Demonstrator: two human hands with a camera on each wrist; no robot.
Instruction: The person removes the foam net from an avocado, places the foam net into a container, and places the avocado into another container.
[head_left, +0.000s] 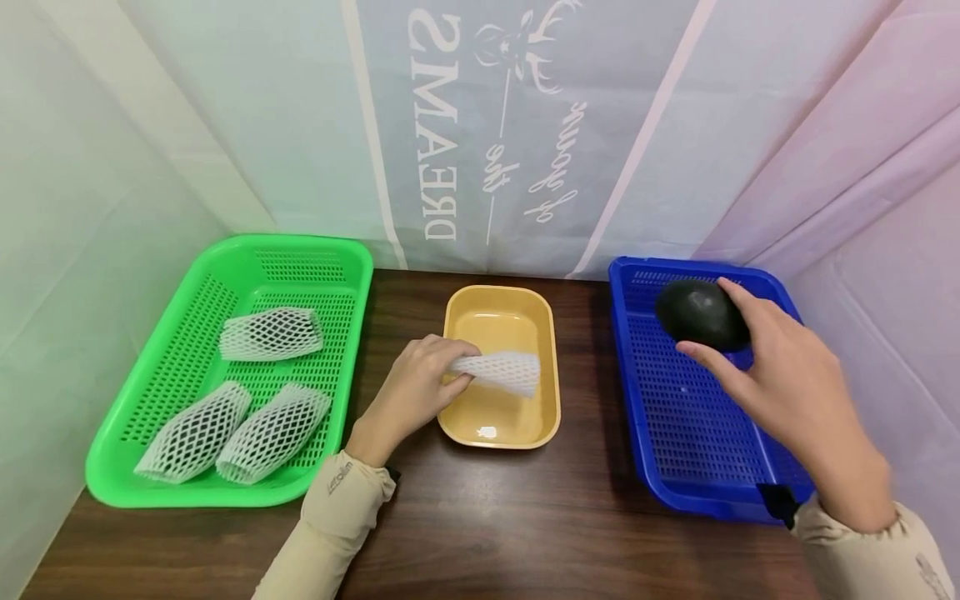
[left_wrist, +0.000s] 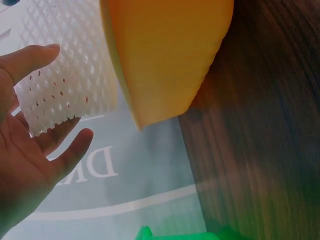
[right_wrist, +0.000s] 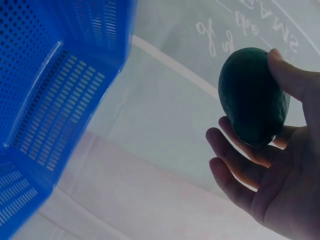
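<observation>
My left hand (head_left: 420, 383) pinches one end of a white foam net sleeve (head_left: 504, 372) between thumb and fingers, over the yellow tray (head_left: 480, 429). In the left wrist view the sleeve (left_wrist: 70, 75) looks flattened and see-through, with nothing inside. A dark, egg-shaped avocado (head_left: 701, 315) is in my right hand (head_left: 795, 375), above the blue basket (head_left: 637, 433). The right wrist view shows the avocado (right_wrist: 252, 97) gripped near its end, thumb on one side and fingers on the other.
A green basket (head_left: 217, 493) on the left holds three dark fruits in net sleeves, one a netted fruit (head_left: 272, 334) at the back. Brown wooden table (head_left: 525, 525) lies beneath everything. A printed curtain (head_left: 300, 125) hangs behind, with pale cloth on both sides.
</observation>
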